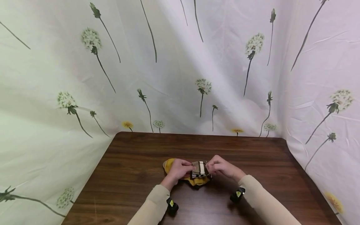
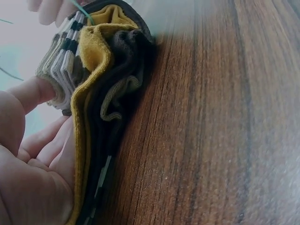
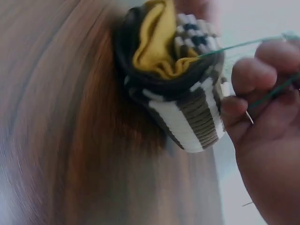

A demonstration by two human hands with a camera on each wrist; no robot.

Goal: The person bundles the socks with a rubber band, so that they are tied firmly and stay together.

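A bundle of folded socks (image 1: pixel 200 180), yellow and dark with brown, white and black striped cuffs, lies on the table. My left hand (image 1: pixel 179 169) pinches the striped cuff layers, the thumb on one side and fingers behind, as the left wrist view shows. The yellow fabric (image 2: pixel 96 49) bulges in folds beside a dark layer. At the cuff end, my right hand (image 1: pixel 220 167) holds a thin green thread (image 3: pixel 234 46) between curled fingers. This thread runs taut from the yellow fabric inside the cuff to the fingers. Whether a needle is in the fingers is unclear.
The brown wood-grain table (image 1: pixel 135 150) has rounded far corners. A white cloth (image 1: pixel 174 103) printed with dandelions hangs behind it and at both sides. A black wrist camera (image 1: pixel 172 206) sits on the left sleeve, another camera (image 1: pixel 237 195) on the right.
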